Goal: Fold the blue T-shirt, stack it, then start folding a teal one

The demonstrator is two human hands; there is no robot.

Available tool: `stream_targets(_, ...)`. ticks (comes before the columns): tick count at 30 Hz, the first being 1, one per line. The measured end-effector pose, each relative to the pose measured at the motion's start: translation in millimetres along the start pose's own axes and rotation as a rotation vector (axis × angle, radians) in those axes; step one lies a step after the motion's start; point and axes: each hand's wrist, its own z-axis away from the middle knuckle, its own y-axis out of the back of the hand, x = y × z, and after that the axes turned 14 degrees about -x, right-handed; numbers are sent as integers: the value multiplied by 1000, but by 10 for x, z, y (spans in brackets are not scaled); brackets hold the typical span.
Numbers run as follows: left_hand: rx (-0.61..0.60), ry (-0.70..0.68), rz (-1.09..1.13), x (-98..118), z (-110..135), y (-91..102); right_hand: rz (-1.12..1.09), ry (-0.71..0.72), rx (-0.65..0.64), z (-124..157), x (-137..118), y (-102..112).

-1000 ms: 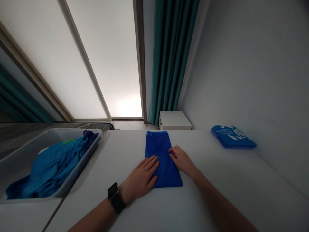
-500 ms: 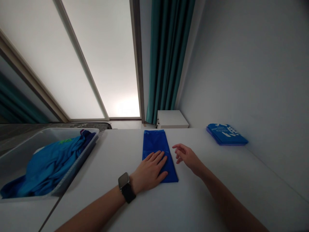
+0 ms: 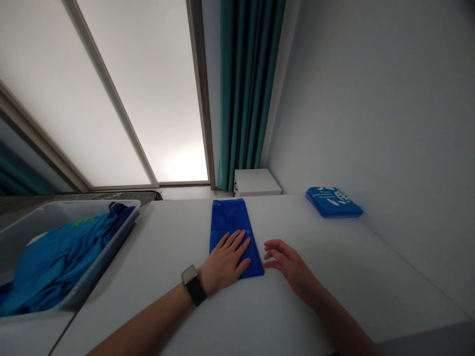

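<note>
A dark blue cloth [image 3: 230, 222], folded into a long narrow strip, lies on the white table [image 3: 334, 267] and runs away from me. My left hand [image 3: 224, 260], with a dark watch on its wrist, rests flat on the strip's near end, fingers stretched out. Just right of the strip's near corner is my right hand [image 3: 286, 263], fingers spread and slightly curled, holding nothing and low over the tabletop.
A grey bin [image 3: 111, 237] with crumpled blue garments [image 3: 55, 257] stands at the left. A folded blue stack with white print [image 3: 332, 201] lies at the far right by the wall. Beyond the table are a white cabinet [image 3: 256, 182], a teal curtain and a window.
My right hand has come off the cloth and moved to its near right corner. My left hand stayed flat on the cloth, sliding slightly onto it. The view has shifted.
</note>
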Motion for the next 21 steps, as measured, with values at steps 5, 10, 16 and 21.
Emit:
stream_targets(5, 17, -3, -9, 3, -9, -10, -52, -42, -20, -11, -21, -32)
stream_targets(10, 2, 2, -2, 7, -8, -3, -59, -72, -65, -39, -45, -45)
stream_targets(16, -8, 11, -6, 17, -7, 3, -107, -81, -165, -73, -75, -41)
stream_targets(21, 14, 12, -4, 23, -6, -7, -177, -28, -349, -103, -63, -25)
